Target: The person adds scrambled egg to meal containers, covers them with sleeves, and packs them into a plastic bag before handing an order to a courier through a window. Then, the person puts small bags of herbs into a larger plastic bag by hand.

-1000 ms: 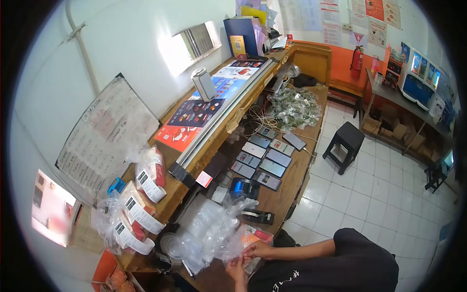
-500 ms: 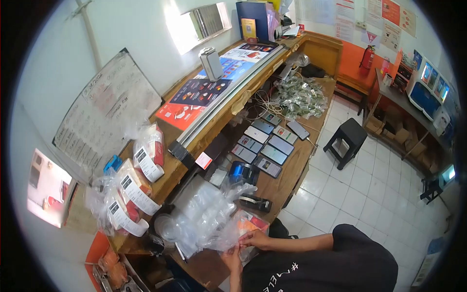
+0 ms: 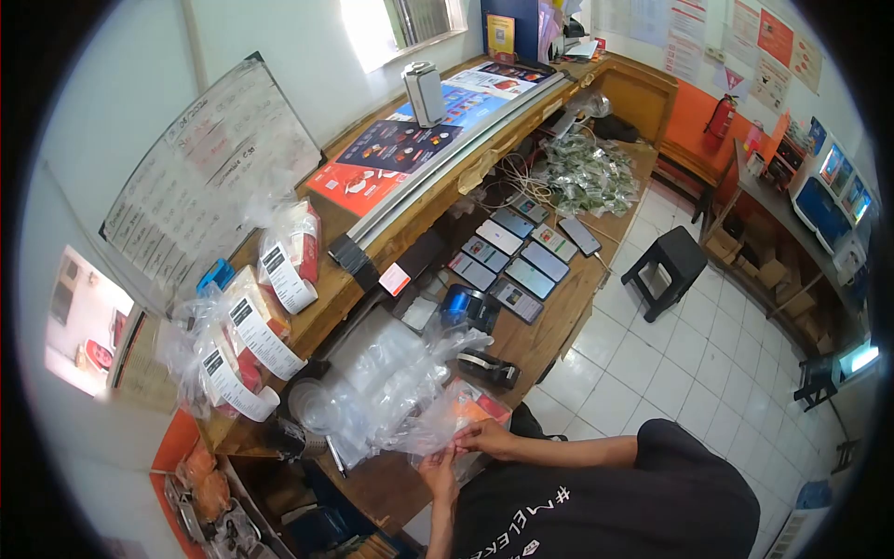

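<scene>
A room with white-and-orange walls [image 3: 689,107] and a pale tiled floor [image 3: 652,363] surrounds a long brown wooden bench [image 3: 562,321], where a person in a dark shirt works with bare hands. A black plastic stool [image 3: 675,256] stands on the tiles beyond the bench's right edge. A loose heap of crumpled clear plastic bags [image 3: 377,382] spreads near the bench's close corner, just beside the clear, thin plastic bag [image 3: 424,430] in hand, which encloses an orange, red and white packet [image 3: 472,407] by the near edge. Rows of smartphones [image 3: 531,278] lie farther along the surface. The bag looks light, limp and slippery, likely to crease or tear if tugged; its gathered film offers the surest hold, sparing the seemingly soft packet a squeeze. At that gather, the right hand [image 3: 489,438] and the left hand [image 3: 438,473] meet, fingertips pinching the plastic between them
</scene>
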Demonstrator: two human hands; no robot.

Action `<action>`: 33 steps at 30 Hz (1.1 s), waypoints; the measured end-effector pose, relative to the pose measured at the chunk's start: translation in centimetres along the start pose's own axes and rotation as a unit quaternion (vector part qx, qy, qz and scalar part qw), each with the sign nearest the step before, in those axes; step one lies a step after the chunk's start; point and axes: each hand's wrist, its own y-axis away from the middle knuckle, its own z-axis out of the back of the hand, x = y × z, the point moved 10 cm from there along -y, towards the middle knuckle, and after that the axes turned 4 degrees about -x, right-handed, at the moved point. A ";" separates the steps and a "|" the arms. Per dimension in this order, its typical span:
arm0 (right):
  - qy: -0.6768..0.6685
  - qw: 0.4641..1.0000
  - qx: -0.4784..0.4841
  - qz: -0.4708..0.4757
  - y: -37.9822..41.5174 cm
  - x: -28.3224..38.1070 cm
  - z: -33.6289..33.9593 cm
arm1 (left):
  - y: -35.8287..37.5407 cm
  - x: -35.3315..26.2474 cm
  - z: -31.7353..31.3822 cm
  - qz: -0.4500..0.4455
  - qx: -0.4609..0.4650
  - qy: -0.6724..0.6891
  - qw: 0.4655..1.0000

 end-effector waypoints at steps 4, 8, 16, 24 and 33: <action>-0.010 1.000 -0.001 0.004 -0.2 0.1 0.2 | -0.1 -0.2 -0.2 -0.033 0.011 -0.022 0.999; 0.055 0.998 -0.011 0.036 -0.4 0.9 0.6 | 1.4 -4.4 -2.3 -0.124 0.009 -0.171 0.977; 0.270 0.946 0.025 0.177 0.6 5.9 -1.7 | 0.0 -5.6 -2.2 -0.199 -0.026 -0.338 0.919; 0.474 0.844 0.057 0.245 2.4 8.7 -4.3 | 0.1 -4.2 -2.1 -0.142 -0.092 -0.364 0.916; 0.621 0.702 0.233 0.261 3.5 11.2 -6.8 | -0.5 -0.7 0.9 -0.070 -0.235 -0.219 0.944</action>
